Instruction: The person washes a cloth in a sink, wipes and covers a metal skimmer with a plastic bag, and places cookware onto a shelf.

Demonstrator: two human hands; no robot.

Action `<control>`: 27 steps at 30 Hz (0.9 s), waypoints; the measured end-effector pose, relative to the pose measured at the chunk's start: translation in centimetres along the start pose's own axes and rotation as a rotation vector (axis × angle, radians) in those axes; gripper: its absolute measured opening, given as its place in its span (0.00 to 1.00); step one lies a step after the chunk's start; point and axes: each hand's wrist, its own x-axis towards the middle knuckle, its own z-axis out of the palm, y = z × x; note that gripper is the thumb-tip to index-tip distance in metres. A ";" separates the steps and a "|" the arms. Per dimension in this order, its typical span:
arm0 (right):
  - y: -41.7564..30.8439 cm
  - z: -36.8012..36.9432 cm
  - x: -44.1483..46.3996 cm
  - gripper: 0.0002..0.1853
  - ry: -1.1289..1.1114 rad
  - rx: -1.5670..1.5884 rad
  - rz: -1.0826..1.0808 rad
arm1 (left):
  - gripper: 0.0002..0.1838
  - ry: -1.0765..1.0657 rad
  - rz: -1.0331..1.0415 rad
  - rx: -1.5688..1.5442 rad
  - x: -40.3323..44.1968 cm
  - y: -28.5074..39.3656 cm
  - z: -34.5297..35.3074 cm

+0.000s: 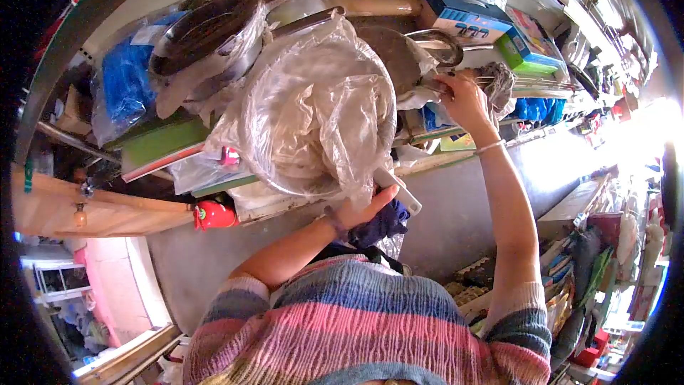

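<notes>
Stands indoors at a crowded shelf (427, 162). Grips a pale slotted piece (407, 196) in the left hand (360, 212), thumb along it, other fingers mostly hidden, near a bunched dark cloth (381, 224). Extends the right hand (467, 100) into shelf clutter, fingers bent, nearly together; cannot tell whether pinching anything. Looks partway along: pale piece already in hand, handling at the shelf apparently unfinished. Between the hands, meets a bulky plastic-wrapped round vessel (313, 110), likely in the way. Farther out, dark pans (196, 36), a blue box (467, 18).
</notes>
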 end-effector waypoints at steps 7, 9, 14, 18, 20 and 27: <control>0.6 1.0 -0.2 0.19 0.035 -0.080 -0.085 | 0.12 0.060 0.007 0.101 0.3 2.1 1.1; -0.7 -1.3 -0.3 0.18 0.096 -0.109 -0.071 | 0.13 0.088 0.042 0.072 0.7 1.9 1.6; -10.6 -9.1 -3.8 0.28 0.172 0.416 -0.278 | 0.14 0.000 0.016 0.228 1.3 1.5 2.2; -11.6 -7.5 -6.3 0.22 0.151 0.239 -0.274 | 0.15 -0.069 0.155 0.354 1.4 2.6 3.9; -9.4 -7.4 -7.6 0.19 0.123 0.175 -0.241 | 0.16 -0.096 0.176 0.327 1.7 3.3 4.3; -0.8 -9.4 -19.7 0.05 0.357 0.469 0.545 | 0.17 -0.408 -0.160 0.498 2.2 4.6 3.6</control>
